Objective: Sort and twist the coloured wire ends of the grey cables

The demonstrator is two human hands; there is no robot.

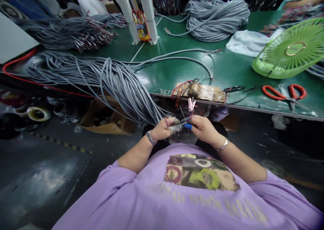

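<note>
In front of my chest my left hand (164, 128) is closed around the stripped end of a grey cable; pale tape or wrapping shows on its fingers. Close beside it, my right hand (203, 129) pinches thin coloured wires (190, 117) at the cable end, with something blue at its thumb. Both hands nearly meet just off the table's front edge. A bundle of grey cables (126, 88) runs from the table down to my left hand. Just above the hands, a pink clip (191, 104) sits at the edge of a wooden board (211, 93) bearing wires and tape.
On the green table (174, 71) lie a coil of grey cable (217, 17), orange-handled scissors (285, 94) and a green fan (293, 49). More bundled cable (68, 32) lies at the back left, beside a white post (149, 14). Below stands a cardboard box (106, 117). Other people are at the far side.
</note>
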